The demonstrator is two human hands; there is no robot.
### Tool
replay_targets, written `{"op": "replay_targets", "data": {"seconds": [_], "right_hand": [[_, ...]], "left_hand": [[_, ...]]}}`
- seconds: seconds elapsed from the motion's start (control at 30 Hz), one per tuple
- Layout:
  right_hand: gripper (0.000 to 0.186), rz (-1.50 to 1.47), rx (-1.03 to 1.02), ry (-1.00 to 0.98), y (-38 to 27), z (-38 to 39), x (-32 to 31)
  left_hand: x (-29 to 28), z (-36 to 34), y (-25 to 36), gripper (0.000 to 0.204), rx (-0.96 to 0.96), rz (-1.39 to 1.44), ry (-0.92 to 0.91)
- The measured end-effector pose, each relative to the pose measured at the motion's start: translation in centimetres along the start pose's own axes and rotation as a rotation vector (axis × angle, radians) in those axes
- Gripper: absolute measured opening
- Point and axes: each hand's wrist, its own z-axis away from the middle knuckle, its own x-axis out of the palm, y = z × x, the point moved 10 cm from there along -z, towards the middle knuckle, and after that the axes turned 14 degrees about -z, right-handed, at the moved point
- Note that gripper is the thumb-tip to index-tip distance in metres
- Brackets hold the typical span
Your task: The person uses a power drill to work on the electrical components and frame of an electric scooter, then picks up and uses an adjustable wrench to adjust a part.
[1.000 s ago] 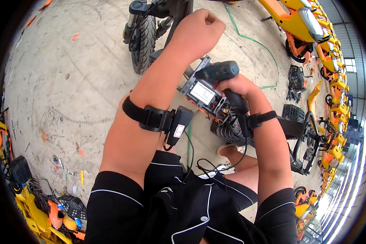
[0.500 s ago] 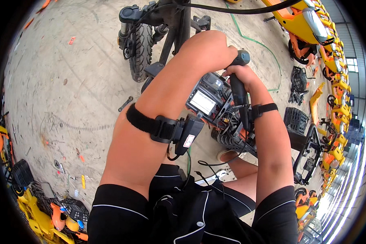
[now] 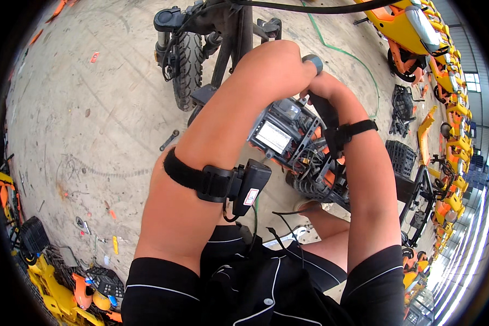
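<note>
Grey motor unit (image 3: pixel 288 130) sits mid-frame w/ a white rectangular label (image 3: pixel 273 137) on its near face, edged black. Left hand (image 3: pixel 274 62) is above it, fist closed, at the grey-tipped handle (image 3: pixel 313 62); what it grips is hidden. Right hand (image 3: pixel 323 89) just right of the unit, fingers wrapped round the handle. Small white-and-red sticker on the black wrist device (image 3: pixel 250 185), below-left of the unit. Scooter wheel (image 3: pixel 187 62) up-left.

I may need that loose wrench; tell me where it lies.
The wrench lies on the concrete floor, left of the person's left forearm, just below the dark scooter's front wheel.
</note>
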Motion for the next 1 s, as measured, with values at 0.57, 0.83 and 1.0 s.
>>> {"op": "replay_targets", "data": {"seconds": [0.57,0.83,1.0], "right_hand": [[0.043,0.974,-0.080,-0.277,-5.1,-0.3,-1.3],[0.039,0.179,0.123,-0.366,0.1,-1.0,-0.7],[0.034,-0.089,0.048,-0.252,-1.2,1.6,1.6]], "left_hand": [[0.4,-1.8,-0.2,0.042,0.003,0.002,0.153],[0.8,-2.1,1.0,0.043,0.003,0.048,0.048],[0.3,-1.9,0.8,0.043,-0.005,0.050,0.073]]}}
